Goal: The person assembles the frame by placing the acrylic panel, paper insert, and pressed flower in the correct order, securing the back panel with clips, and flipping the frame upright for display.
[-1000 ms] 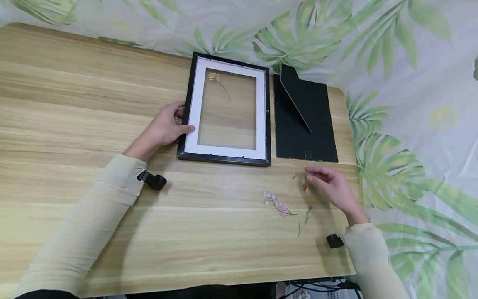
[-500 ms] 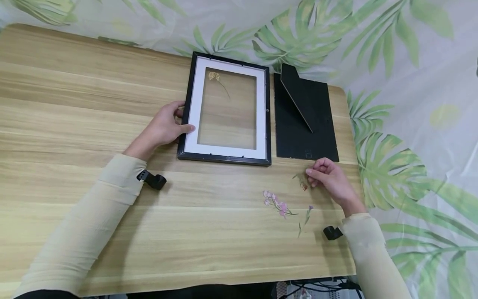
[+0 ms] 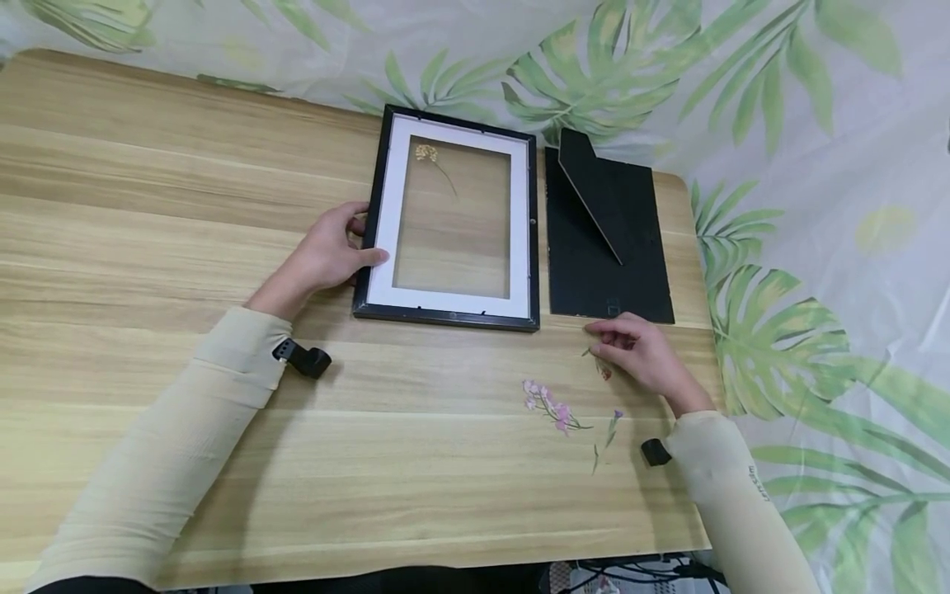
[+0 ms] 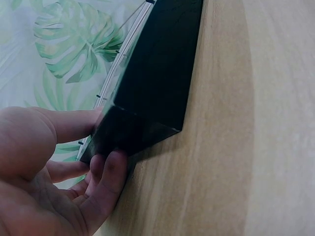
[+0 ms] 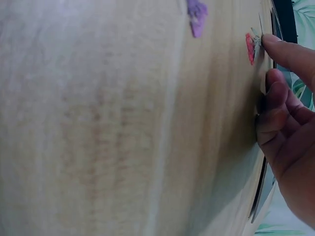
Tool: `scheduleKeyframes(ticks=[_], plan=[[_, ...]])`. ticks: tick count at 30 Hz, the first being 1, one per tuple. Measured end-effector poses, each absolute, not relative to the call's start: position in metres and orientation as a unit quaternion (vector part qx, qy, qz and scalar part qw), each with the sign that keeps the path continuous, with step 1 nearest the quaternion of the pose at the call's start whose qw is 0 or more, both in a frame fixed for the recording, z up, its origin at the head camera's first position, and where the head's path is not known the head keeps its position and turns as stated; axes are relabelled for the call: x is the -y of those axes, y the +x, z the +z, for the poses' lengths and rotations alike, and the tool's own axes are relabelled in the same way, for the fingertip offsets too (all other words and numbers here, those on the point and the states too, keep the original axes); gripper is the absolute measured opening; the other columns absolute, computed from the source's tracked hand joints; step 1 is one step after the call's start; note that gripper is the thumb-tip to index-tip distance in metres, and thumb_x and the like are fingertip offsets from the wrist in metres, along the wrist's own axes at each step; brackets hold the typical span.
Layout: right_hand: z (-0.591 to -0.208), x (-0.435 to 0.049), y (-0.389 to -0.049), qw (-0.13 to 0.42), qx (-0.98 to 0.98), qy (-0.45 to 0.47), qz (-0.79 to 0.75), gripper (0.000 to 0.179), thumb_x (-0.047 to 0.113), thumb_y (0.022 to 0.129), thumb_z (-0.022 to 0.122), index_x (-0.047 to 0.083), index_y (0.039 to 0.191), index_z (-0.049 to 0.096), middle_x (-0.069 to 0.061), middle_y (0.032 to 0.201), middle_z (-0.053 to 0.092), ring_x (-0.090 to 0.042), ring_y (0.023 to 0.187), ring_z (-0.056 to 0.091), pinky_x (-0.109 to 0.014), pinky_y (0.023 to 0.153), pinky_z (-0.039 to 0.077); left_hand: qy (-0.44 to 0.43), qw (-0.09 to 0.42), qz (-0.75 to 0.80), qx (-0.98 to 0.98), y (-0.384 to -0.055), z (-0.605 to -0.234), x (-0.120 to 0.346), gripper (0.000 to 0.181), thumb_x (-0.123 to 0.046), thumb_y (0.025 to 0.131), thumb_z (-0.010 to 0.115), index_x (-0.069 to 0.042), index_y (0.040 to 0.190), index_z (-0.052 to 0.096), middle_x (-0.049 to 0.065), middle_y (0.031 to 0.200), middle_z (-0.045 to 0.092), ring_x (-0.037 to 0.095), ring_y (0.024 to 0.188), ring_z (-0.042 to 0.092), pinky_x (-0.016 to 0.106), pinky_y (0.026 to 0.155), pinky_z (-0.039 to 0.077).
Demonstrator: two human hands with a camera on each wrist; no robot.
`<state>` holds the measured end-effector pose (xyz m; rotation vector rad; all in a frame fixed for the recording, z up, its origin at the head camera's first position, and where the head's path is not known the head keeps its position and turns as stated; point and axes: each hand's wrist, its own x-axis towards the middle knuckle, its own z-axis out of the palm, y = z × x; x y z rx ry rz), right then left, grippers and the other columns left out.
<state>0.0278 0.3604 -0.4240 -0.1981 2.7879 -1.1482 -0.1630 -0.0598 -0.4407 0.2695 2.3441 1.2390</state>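
A black picture frame (image 3: 482,320) with a white mat lies face down on the table. My left hand (image 3: 326,247) grips its left side, thumb on the mat and fingers at the outer edge; in the left wrist view the fingertips (image 4: 114,169) press the frame's dark side (image 4: 152,64). Inside the mat opening lies a dried yellow flower (image 3: 426,153). My right hand (image 3: 641,353) hovers low over a small dried red flower (image 3: 605,374), fingers loosely bent and thumb apart from the index finger. In the right wrist view the thumb tip overlaps the red flower's (image 5: 250,48) stem.
The black backing board (image 3: 594,289) with its easel stand (image 3: 582,186) raised lies right of the frame. A pink-purple flower sprig (image 3: 552,406) and a small purple flower (image 3: 612,425) lie nearer the front. A leaf-print cloth (image 3: 772,313) borders the wooden table (image 3: 401,487).
My right hand first drew its fingertips together beside the red flower, then moved left over its stem with thumb and index finger parted. The left hand and frame stay put.
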Motion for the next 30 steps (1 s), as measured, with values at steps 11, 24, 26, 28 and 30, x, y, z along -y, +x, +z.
scheduleKeyframes(ticks=[11,24,26,28,30], plan=[[-0.4169,-0.3579,0.0274,0.07,-0.913,-0.074,-0.395,0.029,-0.011,0.085,0.074,-0.009,0.114,0.07,-0.018,0.088,0.06,-0.025,0.068,0.052,-0.023,0.057,0.044,0.096,0.238,0.459,-0.851,-0.1636,-0.4432,0.061,0.084,-0.008,0.093,0.072,-0.007,0.16,0.021,0.02,0.129,0.048,0.028,0.096,0.055,0.033,0.064,0.056],[-0.4147,-0.3572,0.0259,0.078,-0.913,-0.07,-0.395,0.026,-0.01,0.085,0.074,-0.009,0.111,0.071,-0.019,0.088,0.06,-0.028,0.068,0.053,-0.023,0.057,0.045,0.093,0.24,0.456,-0.852,-0.1641,-0.4418,0.0603,0.084,-0.008,0.093,0.072,-0.008,0.16,0.022,0.02,0.13,0.048,0.028,0.096,0.055,0.033,0.066,0.055],[-0.4151,-0.357,0.0259,0.077,-0.912,-0.068,-0.397,0.025,-0.01,0.085,0.074,-0.009,0.11,0.071,-0.021,0.089,0.06,-0.028,0.069,0.053,-0.023,0.057,0.044,0.095,0.238,0.454,-0.853,-0.1641,-0.4421,0.0603,0.083,-0.008,0.093,0.072,-0.007,0.16,0.022,0.02,0.129,0.049,0.028,0.096,0.055,0.033,0.066,0.055],[-0.4156,-0.3568,0.0262,0.074,-0.912,-0.065,-0.398,0.025,-0.011,0.084,0.074,-0.009,0.109,0.07,-0.022,0.092,0.061,-0.029,0.071,0.054,-0.022,0.058,0.045,0.097,0.236,0.453,-0.854,-0.1639,-0.4425,0.0603,0.083,-0.008,0.093,0.072,-0.007,0.16,0.023,0.02,0.129,0.049,0.028,0.097,0.055,0.032,0.067,0.055],[-0.4162,-0.3562,0.0267,0.07,-0.912,-0.059,-0.399,0.023,-0.011,0.084,0.075,-0.01,0.106,0.069,-0.024,0.094,0.061,-0.029,0.072,0.054,-0.021,0.059,0.045,0.097,0.237,0.454,-0.853,-0.1637,-0.4429,0.0602,0.084,-0.008,0.093,0.072,-0.007,0.16,0.022,0.02,0.129,0.049,0.028,0.097,0.055,0.033,0.066,0.055]])
